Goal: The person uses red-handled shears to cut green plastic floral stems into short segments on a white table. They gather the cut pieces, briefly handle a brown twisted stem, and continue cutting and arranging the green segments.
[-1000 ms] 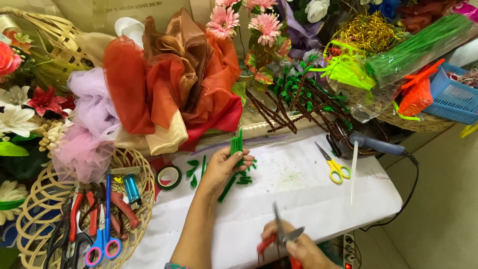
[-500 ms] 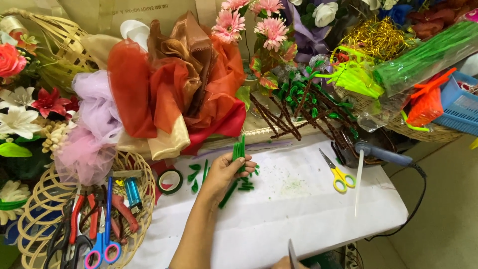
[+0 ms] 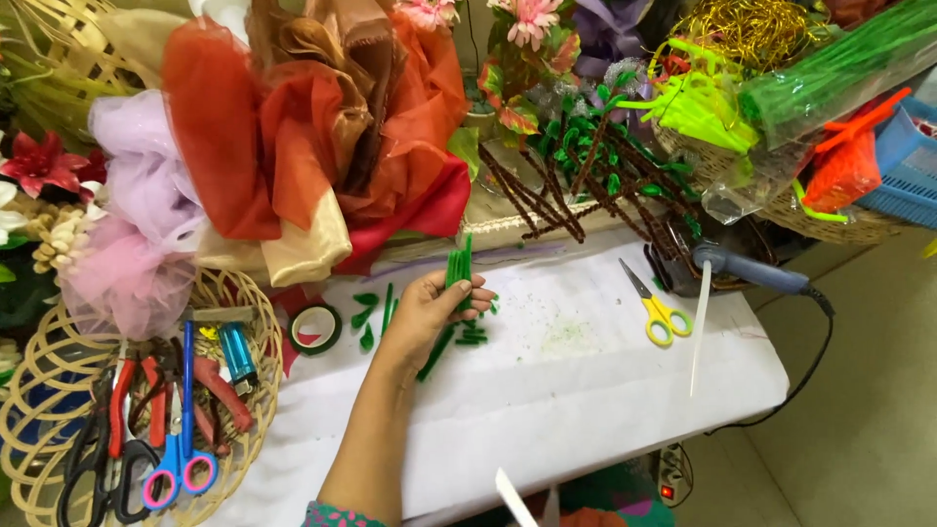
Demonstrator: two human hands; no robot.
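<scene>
L hand [image 3: 429, 307] grips green stems [image 3: 455, 283] over table [image 3: 586, 390] — R hand out of view.

One yellow-handled scissors [image 3: 656, 310], one glue gun [image 3: 747, 265], one tape roll [image 3: 315, 329], one blue lighter [image 3: 236, 351], one wicker basket [image 3: 256, 301].

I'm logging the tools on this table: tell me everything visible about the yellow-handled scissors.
The yellow-handled scissors are small, with two yellow plastic-looking loop handles and short grey metal blades. They lie flat on the white table, blades shut, tips pointing up-left, handles toward the white stick. Neither hand touches them; the left hand holds green stems further left.
</scene>
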